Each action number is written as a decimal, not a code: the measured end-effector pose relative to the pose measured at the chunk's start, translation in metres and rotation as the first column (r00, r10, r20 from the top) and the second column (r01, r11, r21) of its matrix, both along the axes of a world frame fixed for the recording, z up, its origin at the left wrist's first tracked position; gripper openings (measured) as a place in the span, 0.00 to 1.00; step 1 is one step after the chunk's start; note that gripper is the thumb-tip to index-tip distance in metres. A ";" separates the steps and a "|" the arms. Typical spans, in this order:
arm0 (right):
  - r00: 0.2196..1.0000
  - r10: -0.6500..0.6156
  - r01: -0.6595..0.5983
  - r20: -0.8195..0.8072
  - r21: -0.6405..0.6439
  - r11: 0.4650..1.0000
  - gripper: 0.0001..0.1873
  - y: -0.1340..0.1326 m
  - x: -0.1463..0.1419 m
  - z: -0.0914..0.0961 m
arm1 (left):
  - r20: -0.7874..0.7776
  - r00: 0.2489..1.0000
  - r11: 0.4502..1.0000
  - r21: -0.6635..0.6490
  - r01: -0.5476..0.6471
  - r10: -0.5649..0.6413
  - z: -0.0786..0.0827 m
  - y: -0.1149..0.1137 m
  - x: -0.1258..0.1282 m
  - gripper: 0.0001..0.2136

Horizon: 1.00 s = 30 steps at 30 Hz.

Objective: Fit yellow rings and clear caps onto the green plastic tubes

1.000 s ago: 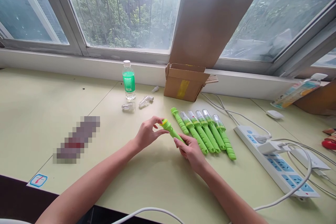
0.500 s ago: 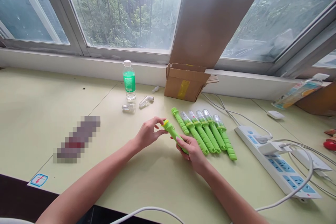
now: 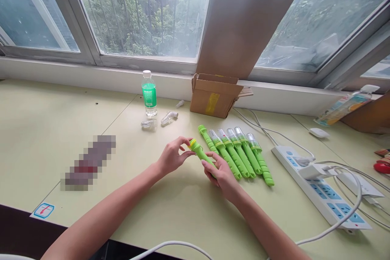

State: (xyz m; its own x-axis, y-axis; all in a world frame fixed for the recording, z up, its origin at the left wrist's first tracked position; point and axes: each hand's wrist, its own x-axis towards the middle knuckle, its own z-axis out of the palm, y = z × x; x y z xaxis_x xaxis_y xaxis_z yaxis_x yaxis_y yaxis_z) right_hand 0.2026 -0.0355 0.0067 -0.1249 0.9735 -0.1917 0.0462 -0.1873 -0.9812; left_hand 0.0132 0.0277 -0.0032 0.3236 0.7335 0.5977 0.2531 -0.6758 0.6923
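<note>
A green plastic flashlight-like tube (image 3: 200,152) with a yellow ring at its top end is held tilted above the table. My right hand (image 3: 224,175) wraps round its lower part. At the yellow end, my left hand (image 3: 173,156) pinches it between thumb and fingers. Just right of it lie several green tubes with clear caps (image 3: 236,156), side by side. One green tube without a clear cap (image 3: 207,138) lies at the left of that row, its threaded end showing. Farther back are loose clear plastic caps (image 3: 149,124), partly in a heap.
Behind stand a water bottle (image 3: 149,94) with a green label and an open cardboard box (image 3: 213,99). To the right, a white power strip (image 3: 323,193) carries plugs and looping cables. A blurred-out dark object (image 3: 91,162) lies on the left of the table.
The tube and both hands stay nearly in place; my right-hand fingers have shifted slightly on the tube. The whole view has moved a little.
</note>
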 end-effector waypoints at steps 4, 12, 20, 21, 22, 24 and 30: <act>1.000 -0.008 0.008 -0.004 0.017 1.000 0.23 0.002 0.001 -0.001 | 0.003 1.000 1.000 0.004 -0.012 0.012 0.001 0.000 -0.001 0.12; 0.996 0.057 -0.056 -0.074 0.016 0.998 0.20 0.001 -0.003 0.004 | -0.106 0.993 0.995 0.091 -0.032 0.041 -0.003 0.002 -0.003 0.11; 0.987 0.162 -0.163 0.013 0.044 0.986 0.21 0.001 0.002 0.010 | -0.161 0.983 0.983 0.178 -0.054 0.083 -0.006 0.000 -0.003 0.10; 0.986 0.169 -0.169 0.009 0.046 0.984 0.21 0.002 0.003 0.010 | -0.167 0.982 0.982 0.181 -0.054 0.085 -0.006 0.000 -0.003 0.10; 0.986 0.169 -0.169 0.002 0.048 0.984 0.21 0.002 0.004 0.009 | -0.171 0.982 0.982 0.183 -0.053 0.085 -0.006 -0.001 -0.003 0.11; 0.987 0.159 -0.158 -0.008 0.046 0.986 0.20 0.003 0.004 0.007 | -0.171 0.982 0.982 0.183 -0.050 0.082 -0.006 -0.001 -0.002 0.11; 0.995 0.096 -0.096 0.035 0.014 0.995 0.18 0.002 0.003 0.003 | -0.151 0.986 0.981 0.187 -0.045 0.074 -0.005 -0.003 -0.001 0.10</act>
